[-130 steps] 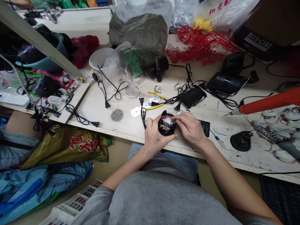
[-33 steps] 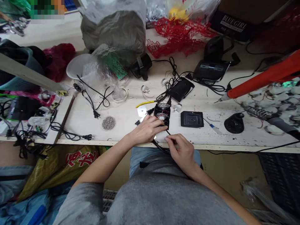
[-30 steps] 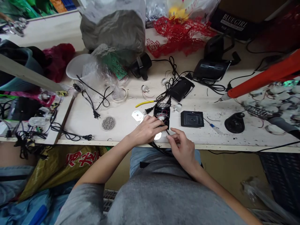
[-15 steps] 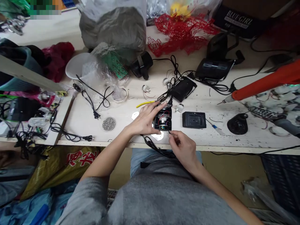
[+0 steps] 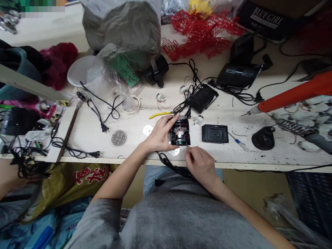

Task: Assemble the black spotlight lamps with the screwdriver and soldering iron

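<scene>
An open black housing (image 5: 181,133) with red and blue wires and round parts inside lies near the bench's front edge. My left hand (image 5: 161,134) grips its left side, fingers at the far end and thumb along the near edge. My right hand (image 5: 201,162) is closed at the housing's near right corner, its fingertips pinching a thin dark piece that looks like the end of a black cord (image 5: 171,164); the fingers partly hide it. Under and beside my left hand lies a white plate (image 5: 147,130). Yellow-handled pliers (image 5: 158,114) lie just beyond.
Right of the housing are a black cover (image 5: 215,134), a brush (image 5: 240,142) and a black base (image 5: 263,137). A dish of small metal pieces (image 5: 118,138) stands left. An orange power tool (image 5: 293,91) juts in from the right. Cords (image 5: 193,86) tangle behind.
My left fingers have drawn back a little, so more of the housing shows. My right hand has turned slightly, its fingers curled tighter at the same corner. The view has shifted slightly.
</scene>
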The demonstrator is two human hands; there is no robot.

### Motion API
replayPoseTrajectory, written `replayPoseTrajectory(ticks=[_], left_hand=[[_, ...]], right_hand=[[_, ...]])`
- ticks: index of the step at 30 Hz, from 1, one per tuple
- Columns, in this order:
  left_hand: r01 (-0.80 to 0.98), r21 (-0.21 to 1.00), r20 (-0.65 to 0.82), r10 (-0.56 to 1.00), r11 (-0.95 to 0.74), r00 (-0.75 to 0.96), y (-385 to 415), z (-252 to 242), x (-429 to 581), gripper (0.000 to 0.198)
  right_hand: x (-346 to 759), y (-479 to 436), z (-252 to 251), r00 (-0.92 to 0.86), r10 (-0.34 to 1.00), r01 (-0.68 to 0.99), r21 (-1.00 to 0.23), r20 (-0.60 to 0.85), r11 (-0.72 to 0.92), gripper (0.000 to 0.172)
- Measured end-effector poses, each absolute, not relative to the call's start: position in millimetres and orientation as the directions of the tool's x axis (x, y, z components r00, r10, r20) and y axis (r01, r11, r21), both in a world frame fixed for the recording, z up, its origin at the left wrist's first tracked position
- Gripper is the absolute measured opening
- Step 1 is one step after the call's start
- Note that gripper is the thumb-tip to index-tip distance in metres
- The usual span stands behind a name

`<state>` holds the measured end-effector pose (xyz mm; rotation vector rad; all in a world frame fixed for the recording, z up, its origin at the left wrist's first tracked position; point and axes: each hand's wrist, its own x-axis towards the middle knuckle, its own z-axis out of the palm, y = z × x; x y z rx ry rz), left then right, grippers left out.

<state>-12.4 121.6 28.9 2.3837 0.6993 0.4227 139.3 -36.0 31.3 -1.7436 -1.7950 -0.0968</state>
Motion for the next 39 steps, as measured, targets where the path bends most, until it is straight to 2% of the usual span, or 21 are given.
replayPoseTrajectory(ticks=[5, 8, 9, 12, 14, 15, 17, 20, 24, 26, 29, 32, 34, 36, 39], left_hand=[[0.397, 0.629, 0.094, 0.572, -0.669, 0.815, 120, 32, -14, 0.129], [0.403, 0.634, 0.060, 0.562, -0.660, 0.825, 120, 34, -16, 0.133], [0.400, 0.639, 0.055, 0.557, -0.658, 0.829, 120, 35, -17, 0.135], [0.388, 0.645, 0.053, 0.545, -0.659, 0.837, 120, 35, -19, 0.138], [0.391, 0.643, 0.058, 0.551, -0.658, 0.832, 119, 35, -20, 0.138], [0.394, 0.644, 0.060, 0.557, -0.656, 0.828, 119, 35, -21, 0.137], [0.397, 0.649, 0.061, 0.565, -0.649, 0.823, 118, 35, -22, 0.134], [0.406, 0.660, 0.043, 0.572, -0.632, 0.819, 119, 36, -22, 0.133], [0.420, 0.673, 0.014, 0.578, -0.609, 0.816, 122, 37, -22, 0.139], [0.419, 0.685, 0.010, 0.583, -0.596, 0.813, 123, 36, -23, 0.140], [0.414, 0.705, 0.017, 0.596, -0.576, 0.802, 123, 34, -24, 0.145], [0.424, 0.718, 0.005, 0.612, -0.553, 0.791, 123, 33, -24, 0.151], [0.431, 0.726, -0.008, 0.621, -0.535, 0.784, 123, 32, -23, 0.153], [0.428, 0.735, -0.008, 0.625, -0.526, 0.781, 123, 31, -22, 0.153], [0.418, 0.746, -0.004, 0.624, -0.518, 0.781, 124, 29, -22, 0.151]], right_hand=[[171, -24, 52, 0.085, 0.924, 0.875, -0.471, 0.372, 0.109, 0.024], [213, 15, 61, 0.197, 0.872, 0.879, -0.474, 0.449, 0.046, 0.021], [229, 33, 60, 0.216, 0.856, 0.891, -0.454, 0.469, 0.024, 0.033], [270, 91, 43, 0.190, 0.883, 0.919, -0.394, 0.429, -0.007, 0.103], [289, 121, 26, 0.167, 0.940, 0.923, -0.383, 0.298, -0.043, 0.120], [295, 132, 19, 0.153, 0.956, 0.924, -0.380, 0.249, -0.048, 0.121], [302, 145, 7, 0.114, 0.971, 0.924, -0.381, 0.209, -0.027, 0.117], [306, 148, 1, 0.060, 0.968, 0.925, -0.379, 0.242, 0.038, 0.107], [303, 137, 17, 0.060, 0.965, 0.919, -0.392, 0.257, 0.047, 0.095], [294, 124, 38, 0.051, 0.946, 0.911, -0.403, 0.319, 0.087, 0.090], [267, 93, 77, -0.064, 0.889, 0.875, -0.403, 0.454, 0.269, 0.086], [234, 61, 107, -0.303, 0.866, 0.802, -0.385, 0.397, 0.457, 0.087], [216, 49, 115, -0.396, 0.857, 0.789, -0.356, 0.330, 0.502, 0.083], [206, 45, 113, -0.423, 0.858, 0.795, -0.335, 0.292, 0.506, 0.079], [202, 48, 104, -0.411, 0.856, 0.794, -0.338, 0.313, 0.505, 0.078]])
